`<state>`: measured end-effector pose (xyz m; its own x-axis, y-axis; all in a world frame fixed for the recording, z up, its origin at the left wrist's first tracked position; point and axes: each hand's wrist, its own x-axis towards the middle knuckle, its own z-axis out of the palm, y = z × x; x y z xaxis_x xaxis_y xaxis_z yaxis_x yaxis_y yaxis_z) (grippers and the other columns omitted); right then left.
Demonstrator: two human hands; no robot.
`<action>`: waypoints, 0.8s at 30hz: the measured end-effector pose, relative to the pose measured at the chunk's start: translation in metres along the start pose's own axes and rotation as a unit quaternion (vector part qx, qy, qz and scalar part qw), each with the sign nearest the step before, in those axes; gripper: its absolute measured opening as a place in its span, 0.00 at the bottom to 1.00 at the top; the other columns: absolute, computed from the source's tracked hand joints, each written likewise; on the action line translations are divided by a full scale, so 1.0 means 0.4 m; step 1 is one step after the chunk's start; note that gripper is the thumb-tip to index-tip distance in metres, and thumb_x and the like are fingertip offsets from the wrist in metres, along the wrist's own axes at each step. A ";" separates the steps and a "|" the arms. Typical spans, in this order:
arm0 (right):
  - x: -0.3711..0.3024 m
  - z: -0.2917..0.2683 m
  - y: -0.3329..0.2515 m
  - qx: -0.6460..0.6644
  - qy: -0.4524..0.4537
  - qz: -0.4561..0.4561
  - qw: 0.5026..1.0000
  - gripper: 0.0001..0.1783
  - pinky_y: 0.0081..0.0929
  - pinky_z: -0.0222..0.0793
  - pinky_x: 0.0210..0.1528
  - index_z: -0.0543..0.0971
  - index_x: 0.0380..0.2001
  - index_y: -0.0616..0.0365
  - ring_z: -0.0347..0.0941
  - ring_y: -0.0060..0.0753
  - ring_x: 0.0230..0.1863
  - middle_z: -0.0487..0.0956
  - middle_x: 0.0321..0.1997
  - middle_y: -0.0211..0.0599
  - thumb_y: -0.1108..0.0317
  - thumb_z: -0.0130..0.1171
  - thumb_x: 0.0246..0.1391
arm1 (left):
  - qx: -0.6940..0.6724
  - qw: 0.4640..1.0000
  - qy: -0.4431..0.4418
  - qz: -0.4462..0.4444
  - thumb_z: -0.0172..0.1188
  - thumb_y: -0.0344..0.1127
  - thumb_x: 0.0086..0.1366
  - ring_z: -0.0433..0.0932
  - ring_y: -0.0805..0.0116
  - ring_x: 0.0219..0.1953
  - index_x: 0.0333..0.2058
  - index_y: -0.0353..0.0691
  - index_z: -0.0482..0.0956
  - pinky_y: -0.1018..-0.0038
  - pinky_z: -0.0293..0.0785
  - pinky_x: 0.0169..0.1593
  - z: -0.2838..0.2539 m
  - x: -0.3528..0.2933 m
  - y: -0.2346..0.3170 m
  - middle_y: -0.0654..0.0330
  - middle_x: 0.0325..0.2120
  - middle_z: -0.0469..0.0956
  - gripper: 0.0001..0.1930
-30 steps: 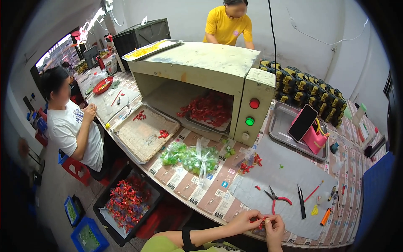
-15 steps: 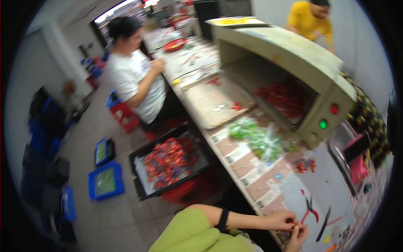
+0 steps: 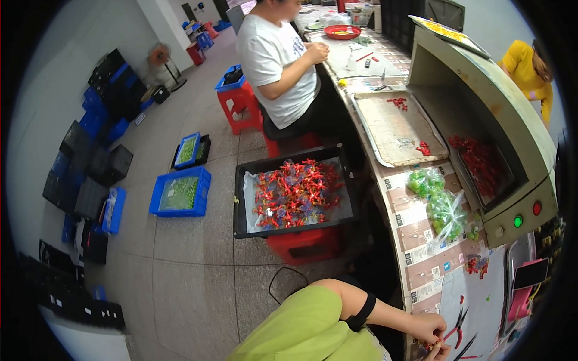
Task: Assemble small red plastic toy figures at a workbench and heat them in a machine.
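My left hand (image 3: 426,325) and my right hand (image 3: 440,351) meet at the near edge of the workbench, low in the view. Between their pinched fingertips is a small red-and-yellow piece (image 3: 430,345), mostly covered by the fingers and too small to identify. Just right of the hands lie red-handled pliers (image 3: 460,334) and a slim black tool (image 3: 467,345), cut off by the lower edge. A little farther up the bench sits a small cluster of red and purplish pieces (image 3: 477,265).
Clear bags of green pieces (image 3: 447,212) lie before a beige oven-like machine (image 3: 481,72) holding red pieces. A metal tray (image 3: 385,135) sits beyond. Left of the bench, a black crate (image 3: 241,226) of red pieces rests on a red stool (image 3: 304,245). A co-worker in white (image 3: 274,66) sits farther along.
My view has swung left, so the bench and machine appear farther right and more floor shows. Both hands stay together at the small piece.
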<state>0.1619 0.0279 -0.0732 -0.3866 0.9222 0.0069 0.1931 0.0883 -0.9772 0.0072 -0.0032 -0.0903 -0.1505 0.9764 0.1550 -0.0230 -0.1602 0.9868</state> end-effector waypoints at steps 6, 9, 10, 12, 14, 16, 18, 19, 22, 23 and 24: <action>0.008 -0.022 0.028 0.008 -0.024 0.005 1.000 0.12 0.18 0.66 0.25 0.67 0.29 0.62 0.68 0.24 0.23 0.73 0.26 0.35 0.63 0.52 0.55 | -0.038 0.999 -0.015 0.024 0.59 0.33 0.44 0.74 0.59 0.23 0.18 0.33 0.72 0.71 0.68 0.26 0.008 0.006 -0.016 0.53 0.18 0.74 0.09; 0.009 -0.016 0.027 0.019 -0.010 0.013 1.000 0.12 0.18 0.66 0.24 0.66 0.29 0.61 0.68 0.24 0.23 0.73 0.25 0.36 0.63 0.52 0.55 | -0.040 0.999 -0.013 0.011 0.59 0.34 0.44 0.74 0.59 0.23 0.18 0.33 0.72 0.71 0.67 0.25 0.005 0.006 -0.013 0.52 0.19 0.74 0.09; 0.009 -0.016 0.029 0.011 -0.010 0.010 1.000 0.12 0.18 0.66 0.24 0.66 0.30 0.61 0.68 0.24 0.23 0.73 0.25 0.36 0.63 0.52 0.55 | -0.035 0.999 -0.014 0.010 0.59 0.34 0.44 0.74 0.59 0.23 0.18 0.33 0.71 0.71 0.67 0.26 0.004 0.005 -0.012 0.52 0.19 0.74 0.09; 0.008 -0.016 0.031 0.005 -0.010 0.008 1.000 0.12 0.18 0.66 0.24 0.66 0.30 0.61 0.68 0.24 0.23 0.73 0.25 0.36 0.63 0.52 0.55 | -0.029 0.999 -0.016 0.007 0.59 0.34 0.44 0.74 0.58 0.23 0.18 0.34 0.71 0.71 0.67 0.26 0.004 0.005 -0.013 0.52 0.19 0.74 0.09; 0.003 -0.014 0.029 0.027 -0.014 0.026 0.999 0.11 0.18 0.66 0.24 0.66 0.30 0.61 0.68 0.24 0.23 0.73 0.26 0.36 0.63 0.51 0.55 | -0.018 1.000 -0.018 0.009 0.59 0.34 0.44 0.73 0.58 0.24 0.18 0.34 0.71 0.70 0.67 0.26 0.008 0.004 -0.018 0.52 0.19 0.74 0.09; 0.002 -0.016 0.030 0.042 -0.013 0.035 0.998 0.11 0.18 0.66 0.25 0.67 0.30 0.61 0.68 0.24 0.23 0.73 0.26 0.36 0.64 0.52 0.55 | -0.015 1.000 -0.003 0.017 0.60 0.33 0.43 0.74 0.61 0.22 0.18 0.33 0.72 0.72 0.68 0.25 0.015 0.006 -0.020 0.53 0.18 0.74 0.09; 0.000 -0.010 0.025 0.056 -0.010 0.044 0.997 0.11 0.17 0.66 0.25 0.67 0.30 0.61 0.68 0.24 0.24 0.73 0.26 0.36 0.64 0.52 0.54 | -0.012 1.000 0.011 0.026 0.61 0.33 0.42 0.75 0.64 0.20 0.17 0.32 0.73 0.73 0.69 0.24 0.017 0.006 -0.022 0.53 0.16 0.75 0.09; -0.001 -0.001 0.016 0.055 -0.004 0.033 0.998 0.10 0.18 0.66 0.25 0.67 0.31 0.61 0.68 0.23 0.24 0.73 0.26 0.36 0.64 0.52 0.54 | -0.018 0.999 0.014 0.023 0.61 0.32 0.42 0.75 0.64 0.20 0.18 0.32 0.74 0.73 0.69 0.24 0.016 0.004 -0.022 0.53 0.16 0.75 0.09; -0.002 0.011 0.005 0.052 0.003 0.017 0.999 0.10 0.18 0.67 0.25 0.68 0.31 0.61 0.67 0.23 0.24 0.73 0.27 0.36 0.65 0.52 0.54 | -0.021 1.000 -0.001 0.009 0.60 0.33 0.43 0.74 0.61 0.22 0.19 0.33 0.73 0.72 0.68 0.25 0.005 0.000 -0.014 0.53 0.18 0.75 0.08; -0.002 0.013 0.004 0.047 0.001 0.011 0.999 0.10 0.18 0.67 0.26 0.68 0.31 0.62 0.67 0.23 0.24 0.72 0.28 0.36 0.65 0.52 0.54 | -0.018 1.000 -0.017 -0.002 0.59 0.33 0.44 0.74 0.58 0.24 0.20 0.34 0.72 0.71 0.67 0.27 0.000 -0.001 -0.009 0.52 0.19 0.74 0.09; -0.003 0.012 0.001 0.049 0.004 0.012 0.999 0.10 0.18 0.67 0.26 0.68 0.31 0.62 0.67 0.23 0.24 0.72 0.28 0.36 0.65 0.52 0.54 | -0.017 1.000 -0.021 -0.003 0.59 0.33 0.44 0.74 0.58 0.24 0.20 0.34 0.72 0.71 0.67 0.27 -0.001 -0.001 -0.003 0.52 0.19 0.74 0.09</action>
<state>0.1580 0.0251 -0.0748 -0.3751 0.9269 -0.0154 0.1133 0.0294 -0.9931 0.0067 -0.0034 -0.0915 -0.1097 0.9823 0.1516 -0.0573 -0.1585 0.9857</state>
